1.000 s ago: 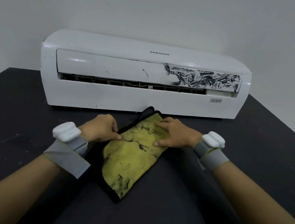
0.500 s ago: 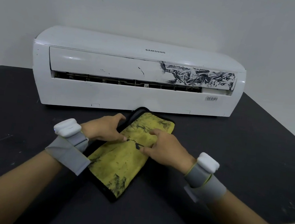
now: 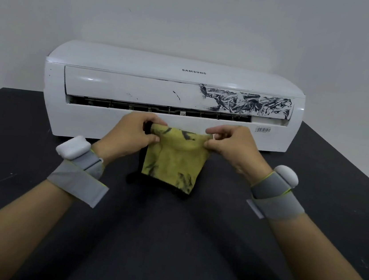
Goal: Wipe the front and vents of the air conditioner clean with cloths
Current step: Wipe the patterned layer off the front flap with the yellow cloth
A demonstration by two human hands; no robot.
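- A yellow cloth with black stains and a black hem (image 3: 174, 161) is held up between the two hands, in front of the middle of the white plastic air conditioner (image 3: 92, 121).
- The upper left corner of the cloth is pinched by the left hand (image 3: 131, 133) and the upper right corner by the right hand (image 3: 229, 145). The top edge is stretched between them and the rest hangs down.
- The air conditioner stands along the far edge of the matte black surface (image 3: 166, 242), directly beyond the hands. Its long axis runs from the left side to the right side.
- The long white flap (image 3: 120, 86) carries a few small marks near its middle, and a heavy black smear (image 3: 246, 103) is seen on its right part. The smear lies above and to the right of the cloth, so the right hand is judged to be the nearer one.
- The dark vent slot (image 3: 157, 109) runs just above the hands, under the flap.
- It cannot be told if the lower hem touches the surface.
- The back side of the cloth, the fingertips behind it and a part of the lower front panel are hidden.
- The inside of the vent slot is too dark to make out, and the barcode label (image 3: 262, 129) is too small to be read.
- A grey wristband with a white device (image 3: 73, 149) is worn on each wrist.
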